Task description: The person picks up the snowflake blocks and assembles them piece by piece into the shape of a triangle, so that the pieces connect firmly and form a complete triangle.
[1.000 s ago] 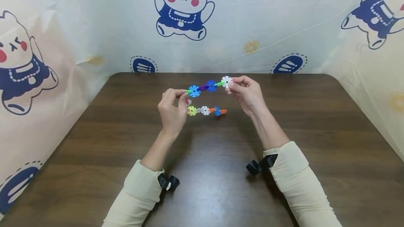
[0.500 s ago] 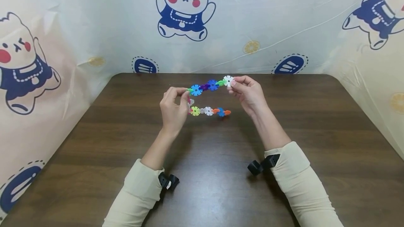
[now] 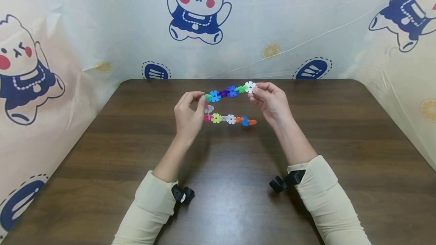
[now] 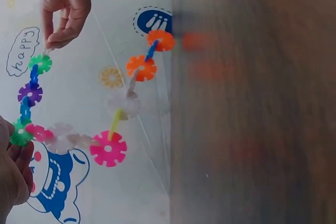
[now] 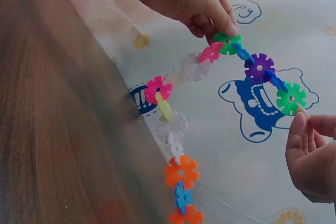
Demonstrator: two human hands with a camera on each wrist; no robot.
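A chain of interlocking snowflake discs (image 3: 214,96) hangs in a sideways U above the table, held by both hands. My left hand (image 3: 188,118) pinches a green disc (image 5: 227,43) at the upper corner between thumb and fingers. At the chain's upper end, my right hand (image 3: 272,103) pinches a white disc (image 3: 250,87). Blue and purple discs link the two held points. Below the left hand, clear and pink discs (image 4: 108,149) lead down to the lower run. That run has yellow, white, orange and blue discs and ends freely in an orange disc (image 3: 252,122).
A dark brown wooden table (image 3: 218,169) spreads beneath the hands. Behind and beside it hangs a pale sheet (image 3: 293,14) printed with cartoon bears. Each cream sleeve carries a small black wrist camera (image 3: 182,195).
Both hands and the chain have shifted slightly to the right, the right hand a little more. The lower run has also moved right, showing more of its pink and clear discs.
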